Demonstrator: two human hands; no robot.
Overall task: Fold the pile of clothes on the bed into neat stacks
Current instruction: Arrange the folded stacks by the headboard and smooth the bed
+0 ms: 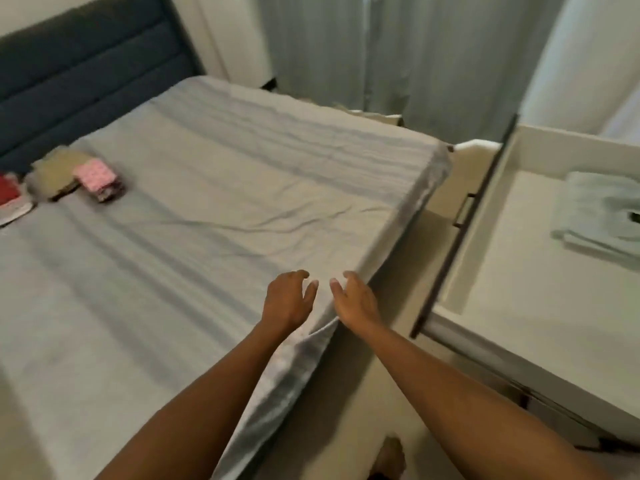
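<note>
Folded clothes lie near the headboard at the far left of the bed: a pink patterned stack, a tan folded piece behind it, and a red and white piece at the frame's edge. My left hand and my right hand hover side by side over the bed's right edge, fingers spread and loosely bent, holding nothing. Neither hand is near the stacks.
An open white drawer stands to the right of the bed, with a folded pale green garment inside. Grey curtains hang behind. A narrow strip of floor runs between bed and drawer, with a foot on it.
</note>
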